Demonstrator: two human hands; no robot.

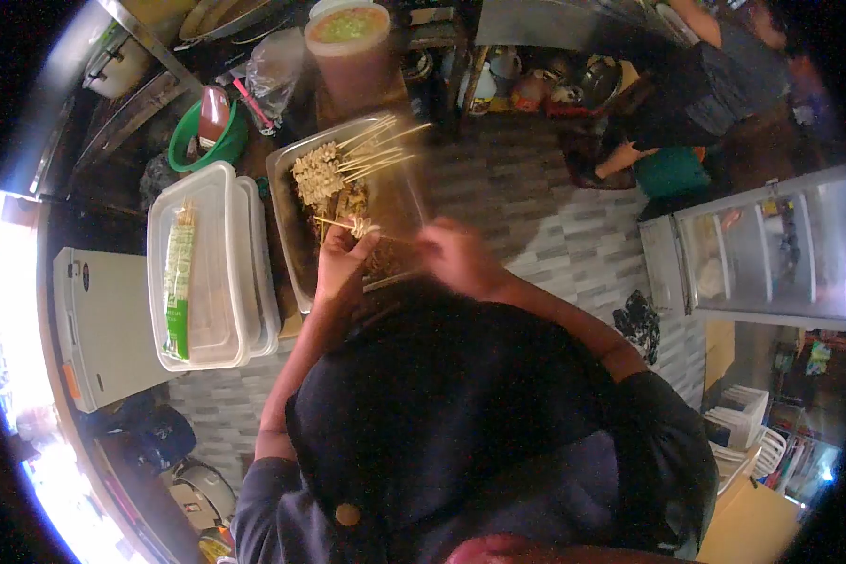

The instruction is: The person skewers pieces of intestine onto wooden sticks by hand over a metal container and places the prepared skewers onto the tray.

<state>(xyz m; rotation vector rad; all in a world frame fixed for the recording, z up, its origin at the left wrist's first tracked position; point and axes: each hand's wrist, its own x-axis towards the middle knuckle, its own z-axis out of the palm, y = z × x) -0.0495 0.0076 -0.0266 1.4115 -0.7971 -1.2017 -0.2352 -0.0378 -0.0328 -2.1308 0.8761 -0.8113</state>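
Observation:
My left hand (341,258) pinches a wooden skewer (333,222) with pale, folded pieces (364,227) threaded near its end. It is over the near left part of a clear plastic tray (285,226). My right hand (456,256), smeared by motion, is at the tray's right edge; its fingers cannot be made out. Inside the tray, a pile of loaded skewers (318,175) lies with bare sticks (385,160) pointing right. Darker brown pieces (352,202) lie beside and below the pile.
Left of the tray, a green-and-clear packet of sticks (179,291) rests in stacked plastic containers (221,329). Behind stand a green basin (180,141) and a tub with green bits (350,47). Another person (724,89) is at the upper right, near an open fridge (761,249).

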